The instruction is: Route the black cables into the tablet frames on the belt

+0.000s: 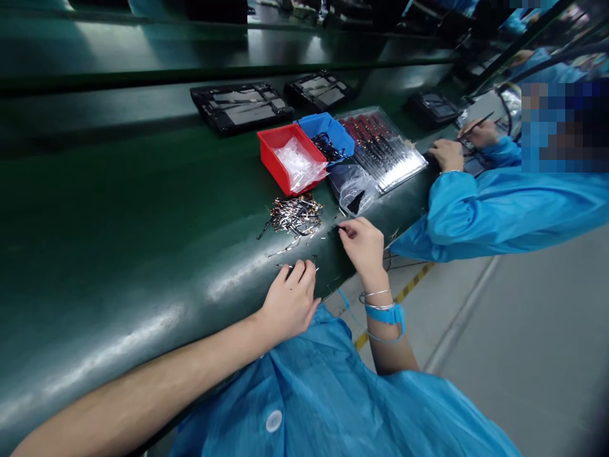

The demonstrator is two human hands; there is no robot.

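My left hand rests at the near edge of the green table, fingers bent down and closed beside thin dark-and-silver strips. Whatever lies under its fingertips is hidden. Further right, my right hand pinches a small dark piece between thumb and finger, just over the tabletop. A tangled pile of small flex cables with silver ends lies ahead of both hands. Between the pile and my left hand are a few loose strips and tiny white bits.
Behind the pile stand a red bin with clear plastic bags and a blue bin with black cables. Beside them lie a plastic bag and a clear tray of parts. Black trays sit further back. A co-worker's hands work at right.
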